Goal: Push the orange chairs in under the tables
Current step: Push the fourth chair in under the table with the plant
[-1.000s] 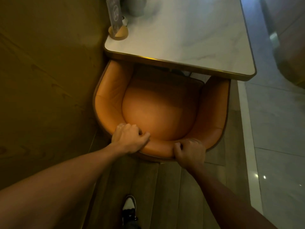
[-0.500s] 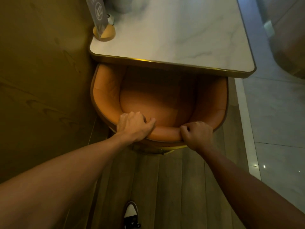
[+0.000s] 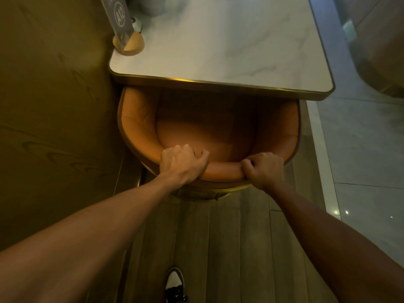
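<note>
I've got both hands on the orange tub chair [image 3: 203, 130], gripping the padded top of its curved backrest. My left hand [image 3: 182, 164] is clamped over the roll, fingers [image 3: 185, 149] curled onto the inner side, thumb tip poking out toward the right hand. My right hand [image 3: 263, 168] is fisted on the same roll, just to the side, with a short stretch of bare padding between the two. The chair sits straight ahead of my knuckles, its front part already under the gold-edged marble table [image 3: 229, 51]; the back half of the seat and the backrest are out on my side of the table edge.

Handling, my guess: upholstered shell on what looks like a gold metal base [image 3: 201, 192] just below my wrists, so fairly heavy and rigid overall, only the padding gives a little. The leather-like cover looks smooth, so I'd trust a wrapped grip over flat palms. The backrest top is the right place to hold, hands spread for steering. It probably drags rather than glides on the wood-plank floor [image 3: 218, 248].

Tight fit: wood-panel wall [image 3: 54, 117] close outside my left hand, so push straight. Beyond my left hand on the table's far corner stands an A12 table sign [image 3: 119, 20] in a round wooden stand; a jolt could tip it. My shoe [image 3: 175, 283] is well back.
</note>
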